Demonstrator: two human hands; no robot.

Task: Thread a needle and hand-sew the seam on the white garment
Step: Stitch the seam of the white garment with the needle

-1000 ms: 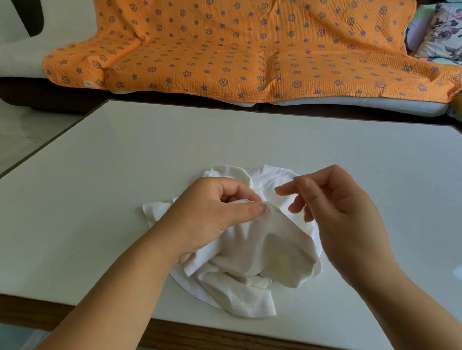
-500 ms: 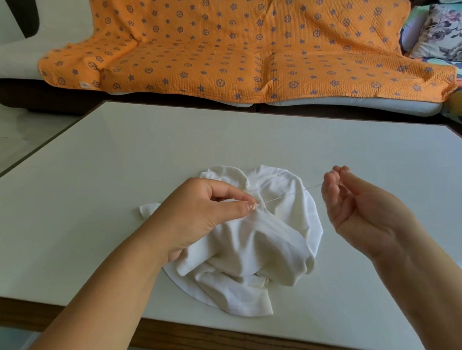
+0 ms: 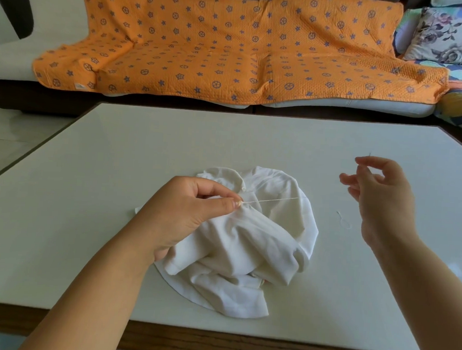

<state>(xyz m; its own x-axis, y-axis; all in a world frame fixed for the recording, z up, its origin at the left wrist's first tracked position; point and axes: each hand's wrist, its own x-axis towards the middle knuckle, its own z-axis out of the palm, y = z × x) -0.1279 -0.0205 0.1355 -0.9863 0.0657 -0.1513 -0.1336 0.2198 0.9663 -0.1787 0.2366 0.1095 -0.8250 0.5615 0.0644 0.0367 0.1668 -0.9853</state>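
Right hand [image 3: 380, 194], pinching needle [image 3: 370, 155], moved right of garment [image 3: 261, 230].

A home living room: blanket-draped sofa [image 3: 232, 53] behind a table [image 3: 88, 193].

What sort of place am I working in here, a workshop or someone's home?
Most likely a home living room: a sofa draped with an orange patterned cover stands behind the white-topped table, with a floral cushion at its right end.
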